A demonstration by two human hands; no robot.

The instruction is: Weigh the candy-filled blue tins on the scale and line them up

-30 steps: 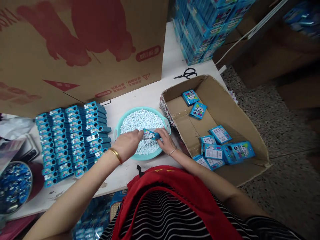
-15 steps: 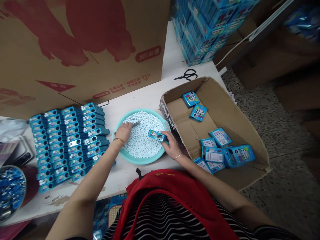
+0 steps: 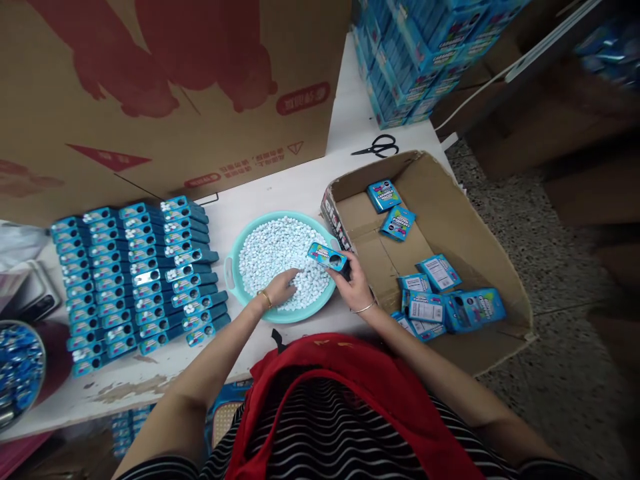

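Note:
A shallow turquoise basin [image 3: 235, 277] is filled with small white candies [image 3: 273, 250]. My left hand [image 3: 283, 288] is down at the candies near the basin's front, its fingers curled with the tips partly sunk among them; what they hold is hidden. Over the basin's right side, my right hand [image 3: 354, 283] grips a small blue candy box [image 3: 326, 256] between thumb and fingers. The box lies tilted, its dark round opening facing up. To the left, several rows of similar blue boxes [image 3: 145, 277] stand packed on end, some with white candies showing on top.
An open cardboard box [image 3: 383, 260] with several blue packets [image 3: 440, 273] stands right of the basin. Black scissors [image 3: 377, 147] lie behind it, near stacked blue cartons [image 3: 400, 73]. A large printed carton [image 3: 200, 120] walls off the back. A pot of shiny blue wrapped pieces [image 3: 20, 373] sits far left.
My left hand has moved right and toward me across the candies; the grey metal tool it held is out of sight. The small box in my right hand has shifted slightly right and up.

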